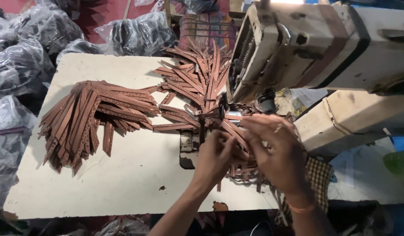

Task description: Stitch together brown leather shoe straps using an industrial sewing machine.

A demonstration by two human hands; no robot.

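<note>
Fingers (237,142) of both hands pinch brown straps (230,126) (machine (298,48) crowds above).

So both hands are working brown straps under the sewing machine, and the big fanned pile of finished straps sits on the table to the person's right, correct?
Not quite. In the head view both hands, left hand and right hand, do work brown straps by the sewing machine, but the fanned pile lies on the table to the person's left.

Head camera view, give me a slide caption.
Both hands, left hand and right hand, handle brown straps beneath a sewing machine.
</note>
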